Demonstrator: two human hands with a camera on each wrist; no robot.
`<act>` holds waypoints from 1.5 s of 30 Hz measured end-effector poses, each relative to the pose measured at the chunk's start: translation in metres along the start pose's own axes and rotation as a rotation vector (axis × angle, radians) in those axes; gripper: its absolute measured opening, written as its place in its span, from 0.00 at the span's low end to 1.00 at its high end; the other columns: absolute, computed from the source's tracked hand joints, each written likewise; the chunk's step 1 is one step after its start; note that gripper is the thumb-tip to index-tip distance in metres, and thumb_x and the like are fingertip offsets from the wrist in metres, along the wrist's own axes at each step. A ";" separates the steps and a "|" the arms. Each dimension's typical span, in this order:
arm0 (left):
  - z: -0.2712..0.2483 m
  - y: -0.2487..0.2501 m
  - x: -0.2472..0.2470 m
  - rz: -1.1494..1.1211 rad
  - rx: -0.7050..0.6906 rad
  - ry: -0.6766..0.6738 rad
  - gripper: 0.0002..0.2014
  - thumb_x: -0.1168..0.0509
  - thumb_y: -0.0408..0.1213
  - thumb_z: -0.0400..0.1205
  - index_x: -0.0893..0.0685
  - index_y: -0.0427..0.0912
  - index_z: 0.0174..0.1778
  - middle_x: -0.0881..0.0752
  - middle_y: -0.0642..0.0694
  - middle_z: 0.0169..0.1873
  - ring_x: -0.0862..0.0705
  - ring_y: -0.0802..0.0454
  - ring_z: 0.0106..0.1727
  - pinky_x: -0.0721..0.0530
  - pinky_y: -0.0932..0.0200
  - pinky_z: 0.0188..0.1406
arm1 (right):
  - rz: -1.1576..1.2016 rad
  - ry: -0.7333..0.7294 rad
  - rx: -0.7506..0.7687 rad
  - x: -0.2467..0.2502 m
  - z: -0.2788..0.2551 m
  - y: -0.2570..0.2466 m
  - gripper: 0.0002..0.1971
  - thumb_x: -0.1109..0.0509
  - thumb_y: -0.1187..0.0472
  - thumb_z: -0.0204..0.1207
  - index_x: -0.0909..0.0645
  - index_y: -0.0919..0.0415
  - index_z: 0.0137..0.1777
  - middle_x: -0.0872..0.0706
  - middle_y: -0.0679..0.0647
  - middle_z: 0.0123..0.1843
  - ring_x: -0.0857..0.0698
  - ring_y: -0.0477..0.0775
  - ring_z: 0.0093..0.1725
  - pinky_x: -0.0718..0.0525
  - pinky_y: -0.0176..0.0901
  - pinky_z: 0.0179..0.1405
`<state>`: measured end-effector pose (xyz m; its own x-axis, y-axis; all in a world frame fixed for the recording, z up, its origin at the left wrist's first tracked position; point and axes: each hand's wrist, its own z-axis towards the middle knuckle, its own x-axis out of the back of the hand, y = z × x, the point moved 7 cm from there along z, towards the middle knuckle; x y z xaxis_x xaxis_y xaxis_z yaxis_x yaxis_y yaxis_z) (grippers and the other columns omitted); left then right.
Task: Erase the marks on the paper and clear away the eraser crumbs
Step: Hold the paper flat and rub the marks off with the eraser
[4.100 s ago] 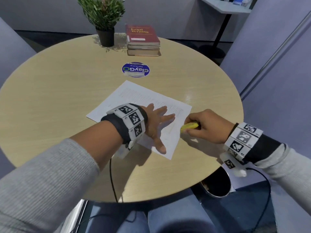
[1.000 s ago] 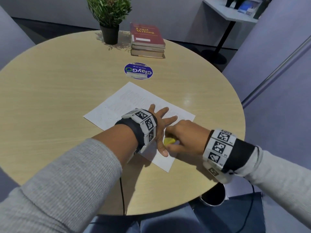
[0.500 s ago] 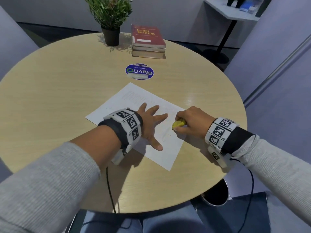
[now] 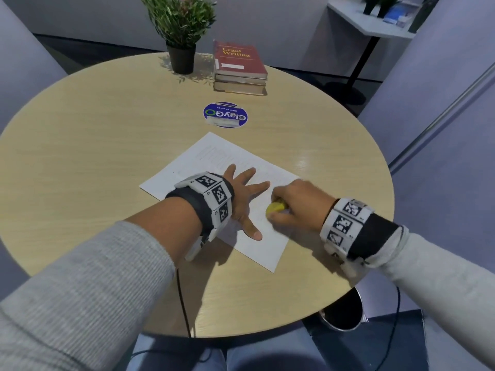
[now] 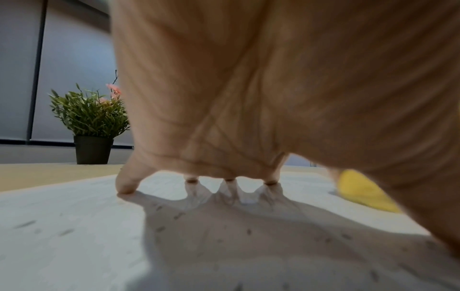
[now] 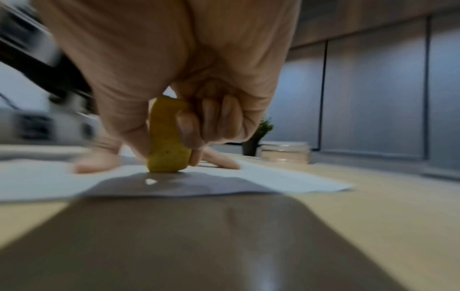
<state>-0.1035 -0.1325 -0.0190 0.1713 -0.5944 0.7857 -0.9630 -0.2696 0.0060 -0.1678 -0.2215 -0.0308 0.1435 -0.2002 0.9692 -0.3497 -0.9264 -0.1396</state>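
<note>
The right hand [image 4: 300, 207] grips a yellow eraser [image 4: 275, 208] between thumb and curled fingers [image 6: 189, 126]; the eraser's lower end is pressed onto the paper [image 4: 227, 159]. In the right wrist view the eraser [image 6: 168, 137] stands nearly upright on the sheet, with a small pale crumb [image 6: 150, 181] lying on the paper just in front of it.

The left hand [image 4: 242, 199] lies at 9 o'clock from the eraser, close beside it. Its fingers are spread and straight, with the fingertips [image 5: 125, 189] bearing down on the paper; it grasps nothing. The left thumb points toward 5 o'clock, just below the eraser. In the left wrist view, small dark specks [image 5: 159, 229] are scattered on the sheet under the palm.

The paper lies at an angle on the round wooden table [image 4: 93, 145], its near corner close to the table edge.

Beyond the paper:
- At 12 o'clock, a round blue sticker [image 4: 225, 115].
- Farther at 12 o'clock, a stack of books [image 4: 239, 68], the top one red.
- At 11 o'clock, beside the books, a potted plant [image 4: 182, 30].

Below the table edge at 5 o'clock stands a dark round bin [image 4: 344, 313]. A black cable [image 4: 183, 303] hangs from the left wrist band.
</note>
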 end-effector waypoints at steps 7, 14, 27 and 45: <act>0.004 -0.003 -0.002 -0.029 -0.002 0.021 0.55 0.34 0.66 0.74 0.66 0.57 0.83 0.68 0.52 0.83 0.71 0.45 0.82 0.61 0.37 0.76 | 0.038 0.047 -0.078 0.012 0.008 0.021 0.13 0.31 0.48 0.71 0.18 0.58 0.46 0.14 0.56 0.39 0.16 0.59 0.39 0.16 0.49 0.41; 0.015 -0.007 -0.006 -0.027 -0.016 0.065 0.56 0.33 0.68 0.71 0.65 0.57 0.84 0.68 0.49 0.83 0.71 0.43 0.82 0.62 0.35 0.76 | 0.056 -0.050 0.030 -0.003 -0.008 -0.003 0.14 0.30 0.46 0.71 0.17 0.56 0.47 0.14 0.53 0.38 0.17 0.55 0.38 0.17 0.48 0.40; 0.031 -0.015 -0.014 -0.080 0.014 0.049 0.60 0.30 0.71 0.66 0.66 0.63 0.82 0.69 0.50 0.83 0.71 0.36 0.81 0.59 0.28 0.76 | 0.034 0.025 -0.008 0.012 0.001 0.014 0.14 0.31 0.47 0.69 0.17 0.57 0.45 0.15 0.53 0.35 0.16 0.59 0.38 0.16 0.50 0.39; 0.033 -0.017 -0.014 -0.078 0.011 0.066 0.61 0.31 0.73 0.64 0.67 0.64 0.82 0.70 0.51 0.83 0.71 0.35 0.81 0.56 0.25 0.75 | 0.048 0.028 -0.024 0.012 0.015 0.012 0.12 0.29 0.47 0.71 0.19 0.56 0.45 0.15 0.54 0.38 0.15 0.58 0.40 0.16 0.50 0.42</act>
<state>-0.0830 -0.1450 -0.0503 0.2308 -0.5201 0.8223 -0.9448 -0.3217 0.0617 -0.1565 -0.2394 -0.0232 0.1005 -0.2350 0.9668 -0.3780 -0.9079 -0.1813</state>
